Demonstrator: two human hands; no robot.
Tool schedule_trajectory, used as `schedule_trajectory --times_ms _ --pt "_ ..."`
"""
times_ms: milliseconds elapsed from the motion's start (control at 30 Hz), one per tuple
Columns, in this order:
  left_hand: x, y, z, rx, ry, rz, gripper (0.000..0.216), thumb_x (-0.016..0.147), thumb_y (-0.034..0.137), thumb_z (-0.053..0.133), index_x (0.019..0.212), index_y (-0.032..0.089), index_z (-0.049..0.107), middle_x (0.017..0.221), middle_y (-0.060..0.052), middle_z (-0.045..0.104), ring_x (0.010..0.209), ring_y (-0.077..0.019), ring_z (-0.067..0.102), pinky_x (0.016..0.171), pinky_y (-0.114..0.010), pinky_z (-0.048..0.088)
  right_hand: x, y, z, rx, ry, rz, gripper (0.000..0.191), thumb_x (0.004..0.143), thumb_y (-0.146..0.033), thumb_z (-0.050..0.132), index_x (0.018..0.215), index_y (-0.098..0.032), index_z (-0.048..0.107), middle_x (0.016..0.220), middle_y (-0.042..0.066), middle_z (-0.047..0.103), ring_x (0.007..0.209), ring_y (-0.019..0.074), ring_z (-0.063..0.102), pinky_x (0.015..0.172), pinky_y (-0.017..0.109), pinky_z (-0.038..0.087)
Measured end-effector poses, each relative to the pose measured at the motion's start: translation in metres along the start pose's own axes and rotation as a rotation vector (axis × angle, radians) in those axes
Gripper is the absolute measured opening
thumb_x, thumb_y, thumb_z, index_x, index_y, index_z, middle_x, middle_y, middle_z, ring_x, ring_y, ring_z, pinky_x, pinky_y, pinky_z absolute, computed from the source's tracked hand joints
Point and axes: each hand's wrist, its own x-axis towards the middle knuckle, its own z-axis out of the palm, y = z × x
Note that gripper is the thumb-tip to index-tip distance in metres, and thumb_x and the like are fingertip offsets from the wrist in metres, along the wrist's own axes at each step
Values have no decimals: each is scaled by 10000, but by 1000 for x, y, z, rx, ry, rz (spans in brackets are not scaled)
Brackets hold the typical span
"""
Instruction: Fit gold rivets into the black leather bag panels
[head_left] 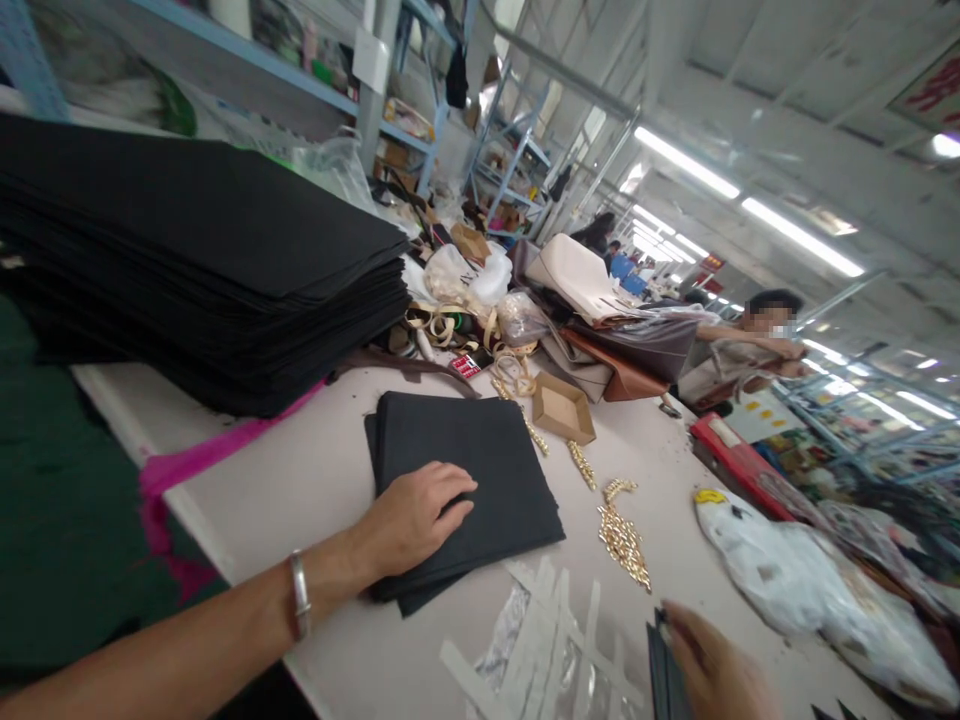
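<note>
My left hand point(420, 515) lies with fingers stretched out over a small stack of black sheets point(487, 450), pressing on its near left part. A silver bracelet point(299, 595) circles that wrist. At the lower right, my right hand point(716, 665), smeared by motion, closes on the top of some thin black pieces point(666, 665). Whether they are cloth or leather cannot be made out. Between the hands, pale tape strips point(551, 630) are stuck to the table point(330, 490). A pile of gold-coloured metal pieces point(624, 540) lies beyond them.
A tall pile of large black sheets point(202, 240) covers the table's left, with a magenta strip point(225, 445) beneath. A small cardboard box point(562, 408), bags point(585, 280) and clutter fill the back. White plastic bags point(787, 570) lie right. Another person point(772, 320) stands beyond.
</note>
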Motion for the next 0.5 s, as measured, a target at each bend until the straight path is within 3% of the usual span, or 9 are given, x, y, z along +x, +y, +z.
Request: schedule_trajectory --times_ms 133,267,367,500 --pt "-2 -3 2 -24 -30 27 194 926 181 545 1049 170 694 1063 -55 718 1032 -205 616 950 -367 500 93 -80 27 19 -25 -137 413 913 -291 393 1183 -158 676 1091 124 750 954 251 724 860 367 547" --pt "-1 -4 2 -60 -40 11 174 915 154 533 1001 173 684 1012 -49 708 993 -211 600 915 -382 499 168 -147 53 2 1 -229 410 904 -172 437 1253 -114 644 1193 153 704 1062 240 674 951 336 477" --pt "-1 -4 3 -81 -43 -6 170 907 143 532 986 179 678 1006 -46 697 986 -211 589 911 -387 493 200 -176 69 -23 12 -264 383 929 -188 458 1252 -102 644 1172 178 697 1081 250 649 959 333 444" --pt "-2 -4 4 -100 -44 -17 177 906 135 523 981 189 674 1019 -42 689 995 -215 577 921 -396 482 217 -190 80 -52 -3 -284 361 989 -274 416 1197 -152 684 1067 147 716 1001 227 658 902 306 437"
